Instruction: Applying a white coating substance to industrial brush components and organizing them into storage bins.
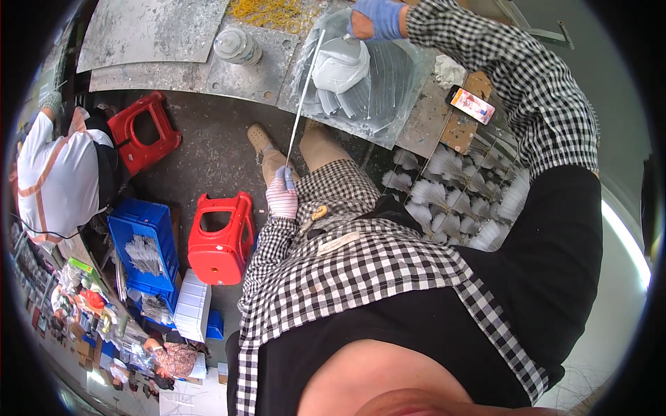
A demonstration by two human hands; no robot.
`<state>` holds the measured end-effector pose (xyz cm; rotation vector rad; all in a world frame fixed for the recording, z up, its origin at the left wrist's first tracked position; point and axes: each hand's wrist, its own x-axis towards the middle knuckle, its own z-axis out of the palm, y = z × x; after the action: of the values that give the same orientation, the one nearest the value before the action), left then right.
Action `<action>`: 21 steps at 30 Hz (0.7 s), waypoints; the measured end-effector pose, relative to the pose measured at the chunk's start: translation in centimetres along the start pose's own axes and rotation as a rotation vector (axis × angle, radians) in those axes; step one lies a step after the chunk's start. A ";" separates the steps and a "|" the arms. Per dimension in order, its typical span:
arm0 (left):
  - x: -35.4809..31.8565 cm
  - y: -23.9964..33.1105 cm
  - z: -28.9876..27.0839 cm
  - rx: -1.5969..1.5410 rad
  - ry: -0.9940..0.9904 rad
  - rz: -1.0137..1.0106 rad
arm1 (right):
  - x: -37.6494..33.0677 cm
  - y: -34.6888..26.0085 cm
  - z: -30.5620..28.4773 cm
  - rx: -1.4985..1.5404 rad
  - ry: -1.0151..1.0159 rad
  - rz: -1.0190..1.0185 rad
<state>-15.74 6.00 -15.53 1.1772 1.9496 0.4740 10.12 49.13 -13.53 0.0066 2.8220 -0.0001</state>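
Note:
My left hand point(282, 196), in a striped glove, is closed around the lower end of a long thin white rod point(303, 102). The rod slants up past a mound of white paste point(341, 67), its far tip level with the paste's upper edge. That mound sits on a clear plastic sheet point(397, 82) streaked with white. At the far edge of the sheet, my right hand point(374, 21), wearing a blue glove that leaves fingers bare, is bent closed just above the paste. What its fingers grip is too small and partly hidden.
Beside the sheet stand a clear plastic jar point(237, 46) and yellow rubber bands point(267, 12). A lit phone point(472, 105) lies at right, above racks of white bristle-like tufts point(451, 182). Red stools point(220, 239) and blue crates point(142, 239) are at left, near a seated co-worker point(66, 177).

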 end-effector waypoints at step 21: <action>0.1 0.6 -0.1 -0.011 0.024 0.090 | -5.8 -3.6 0.3 0.089 -0.209 0.455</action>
<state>-15.45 6.44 -15.13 1.2615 1.9180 0.5478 15.69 45.54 -12.03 0.6282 2.5471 -0.0218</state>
